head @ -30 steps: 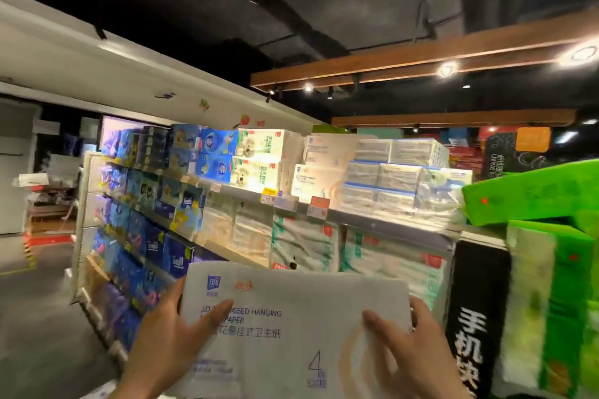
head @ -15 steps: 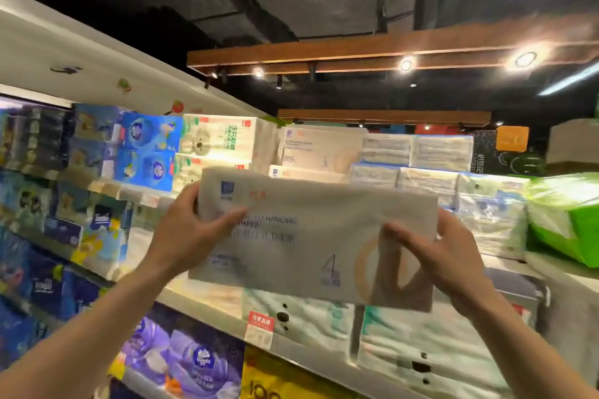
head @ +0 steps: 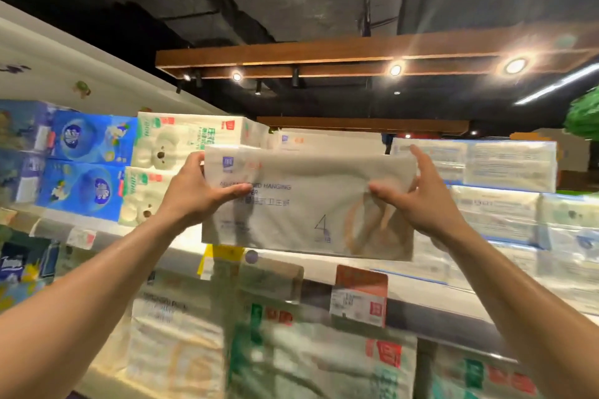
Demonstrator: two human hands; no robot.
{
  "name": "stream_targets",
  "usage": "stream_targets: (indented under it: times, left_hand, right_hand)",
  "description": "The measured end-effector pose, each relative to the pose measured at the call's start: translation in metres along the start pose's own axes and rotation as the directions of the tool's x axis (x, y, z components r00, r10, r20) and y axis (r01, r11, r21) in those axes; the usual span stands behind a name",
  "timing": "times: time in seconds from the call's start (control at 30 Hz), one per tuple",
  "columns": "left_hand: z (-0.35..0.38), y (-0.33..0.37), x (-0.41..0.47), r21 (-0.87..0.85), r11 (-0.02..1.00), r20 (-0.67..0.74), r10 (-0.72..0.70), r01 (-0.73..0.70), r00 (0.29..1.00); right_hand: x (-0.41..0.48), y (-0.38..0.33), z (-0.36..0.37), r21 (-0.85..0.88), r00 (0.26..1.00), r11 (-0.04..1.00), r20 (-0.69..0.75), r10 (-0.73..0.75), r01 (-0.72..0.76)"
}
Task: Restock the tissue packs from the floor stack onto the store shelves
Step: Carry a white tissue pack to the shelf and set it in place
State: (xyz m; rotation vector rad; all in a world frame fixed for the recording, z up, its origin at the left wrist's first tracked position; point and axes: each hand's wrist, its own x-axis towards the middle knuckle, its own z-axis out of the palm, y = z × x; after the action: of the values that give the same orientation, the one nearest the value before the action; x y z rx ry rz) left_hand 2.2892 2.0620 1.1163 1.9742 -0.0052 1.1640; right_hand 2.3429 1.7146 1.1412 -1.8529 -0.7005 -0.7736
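Placing step: left hand [head: 194, 194] and right hand [head: 418, 201], fingers clamped on the white tissue pack [head: 308, 201] raised before the top shelf [head: 181, 240]; next likely slide into gap.

Head cam tilts up, close on upper shelf [head: 317, 270].

Most of the fingers of our left hand [head: 194, 191] and right hand [head: 418, 201] are hidden behind the tissue pack [head: 308, 204]. Our left thumb covers part of its printed line. The pack hides all but the top strip of a white box [head: 327, 142] behind it. We cannot read the price tag [head: 359, 298], which is too blurred, nor the packs below [head: 291, 363]. The right edge cuts off a green pack [head: 583, 116], and the picture's edges cut off both our forearms.
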Motion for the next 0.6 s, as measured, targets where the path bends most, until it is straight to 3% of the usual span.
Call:
stream_targets:
  times: [0.17, 0.37, 0.6]
  left_hand:
    - [0.03, -0.034, 0.041, 0.022, 0.999, 0.009, 0.031, -0.031, 0.999]
    - [0.053, -0.062, 0.073, 0.088, 0.989, 0.119, 0.111, -0.121, 0.987]
    - [0.052, -0.085, 0.09, 0.131, 0.975, 0.113, 0.164, -0.178, 0.98]
  right_hand:
    - [0.025, 0.018, 0.028, -0.121, 0.994, 0.987, -0.022, 0.106, -0.108]
    - [0.027, 0.014, 0.048, -0.326, 0.978, 0.922, -0.095, 0.187, -0.208]
    - [0.035, 0.017, 0.071, -0.286, 0.942, 0.901, -0.178, 0.284, -0.326]
